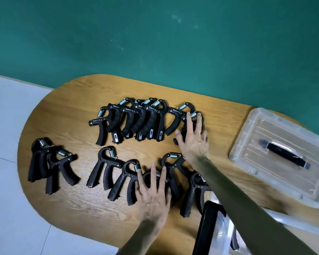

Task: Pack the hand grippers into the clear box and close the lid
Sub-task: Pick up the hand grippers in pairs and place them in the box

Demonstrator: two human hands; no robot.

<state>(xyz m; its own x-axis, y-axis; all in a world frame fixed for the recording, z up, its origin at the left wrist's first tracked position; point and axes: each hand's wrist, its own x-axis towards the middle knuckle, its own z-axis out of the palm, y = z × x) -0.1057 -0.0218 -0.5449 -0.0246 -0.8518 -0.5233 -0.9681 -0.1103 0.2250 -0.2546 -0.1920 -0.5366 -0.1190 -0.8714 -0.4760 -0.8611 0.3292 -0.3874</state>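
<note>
Several black hand grippers with steel springs lie spread on the oval wooden table (72, 100): a packed row at the back (136, 122), a pair at the left (50, 166), and more along the front (107, 168). My left hand (153, 192) lies flat with straight fingers on a front-row gripper (151, 178). My right hand (193, 138) reaches over a gripper (195, 116) at the right end of the back row, fingers spread on it. The clear box (223, 232) shows at the bottom right, partly behind my right arm. Its clear lid (280, 155) with a black handle lies on the table at the right.
A green wall (155, 34) rises behind the table. Pale floor tiles (9, 126) show at the left. The table's curved edge runs along the left and front.
</note>
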